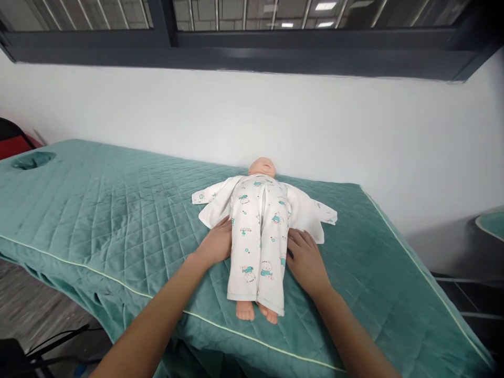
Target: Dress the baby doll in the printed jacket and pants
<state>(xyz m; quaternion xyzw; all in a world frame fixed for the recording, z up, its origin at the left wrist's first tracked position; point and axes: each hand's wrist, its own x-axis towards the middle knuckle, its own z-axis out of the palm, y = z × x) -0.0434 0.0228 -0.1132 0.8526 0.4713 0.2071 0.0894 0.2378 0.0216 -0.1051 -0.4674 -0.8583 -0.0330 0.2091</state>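
A baby doll (263, 167) lies on its back on the green quilted bed, head toward the wall. White trousers (246, 236) printed with small green figures cover its front from near the chin to the ankles. Bare doll feet (245, 311) stick out of the hems. Beneath the trousers, a white shirt (305, 210) is spread open, its sleeves stretched out to both sides. My left hand (218, 242) is closed at the trousers' left edge, fingertips partly hidden. At the opposite edge, my right hand (307, 262) has its fingers bent against the cloth, their tips partly covered.
The green quilted bed cover (118, 210) has pale piping along its edges and a face hole (33, 160) at the far left. A white wall (157, 110) rises behind, below a dark window frame (252, 59). Black bars (47, 344) stand at the lower left.
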